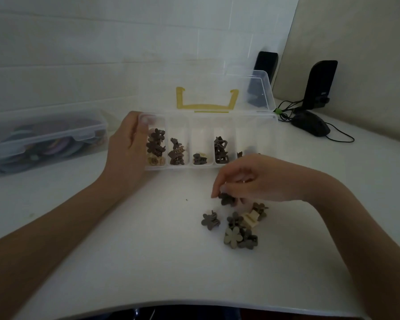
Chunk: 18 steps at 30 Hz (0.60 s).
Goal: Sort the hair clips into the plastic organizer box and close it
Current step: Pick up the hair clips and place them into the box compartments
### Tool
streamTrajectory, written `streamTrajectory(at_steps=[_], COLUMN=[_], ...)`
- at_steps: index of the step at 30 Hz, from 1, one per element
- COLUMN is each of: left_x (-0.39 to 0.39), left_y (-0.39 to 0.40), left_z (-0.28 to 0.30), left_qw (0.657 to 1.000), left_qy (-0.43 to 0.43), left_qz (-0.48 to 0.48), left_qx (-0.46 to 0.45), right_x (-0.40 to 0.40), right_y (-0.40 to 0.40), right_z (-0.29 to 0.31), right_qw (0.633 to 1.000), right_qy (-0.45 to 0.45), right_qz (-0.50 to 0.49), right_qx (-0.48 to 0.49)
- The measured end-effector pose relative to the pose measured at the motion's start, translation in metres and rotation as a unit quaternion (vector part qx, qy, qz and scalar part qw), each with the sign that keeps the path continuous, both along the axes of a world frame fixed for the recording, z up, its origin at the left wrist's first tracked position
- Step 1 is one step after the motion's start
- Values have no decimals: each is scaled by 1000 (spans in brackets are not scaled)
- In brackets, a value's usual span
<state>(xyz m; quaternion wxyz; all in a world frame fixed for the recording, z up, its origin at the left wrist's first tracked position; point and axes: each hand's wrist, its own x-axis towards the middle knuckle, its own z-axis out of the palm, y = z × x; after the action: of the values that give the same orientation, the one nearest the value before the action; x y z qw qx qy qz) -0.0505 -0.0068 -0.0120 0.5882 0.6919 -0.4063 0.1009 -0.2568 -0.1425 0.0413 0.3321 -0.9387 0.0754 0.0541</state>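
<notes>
Nearest me lay the loose pile of hair clips [238, 227] on the white table [148, 250], right of centre, with one dark flower clip [210, 220] a little apart on its left. I judged them light, stiff plastic, sprung at the jaw, small enough to skitter if nudged, so a pinch across the flower face and the back seemed the surest hold.

Just beyond the pile my right hand [256, 181] came in from the right, wrist bent down and knuckles up. Its thumb and fingertips were closed in a pinch on a dark flower clip [228, 199] at the pile's far edge; I could not tell whether it had cleared the table.

Farther off stood the plastic organizer box [254, 132], lid [259, 88] upright with its yellow latch [206, 100] showing, and clips lay in its compartments. My left hand [127, 148] gripped the box's left end, fingers curled over the far corner and palm against the side wall, steadying it; I reckoned the thin box would slide easily otherwise.

At far left sat a closed clear case [44, 139], and at far right two dark speakers [319, 86].
</notes>
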Motion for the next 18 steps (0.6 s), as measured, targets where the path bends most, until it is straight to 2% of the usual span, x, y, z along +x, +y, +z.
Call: streamTrajectory(at_steps=[4, 18], left_x=[-1, -2], left_y=[0, 2], left_z=[0, 2], left_qw=[1000, 1000], left_qy=[3, 11], left_qz=[-1, -6], left_qx=[2, 2], right_x=[1, 2], right_y=[-1, -3], right_z=[2, 0], right_qw=[997, 996], right_qy=[-43, -78], right_qz=[-8, 4], right_qx=[56, 38])
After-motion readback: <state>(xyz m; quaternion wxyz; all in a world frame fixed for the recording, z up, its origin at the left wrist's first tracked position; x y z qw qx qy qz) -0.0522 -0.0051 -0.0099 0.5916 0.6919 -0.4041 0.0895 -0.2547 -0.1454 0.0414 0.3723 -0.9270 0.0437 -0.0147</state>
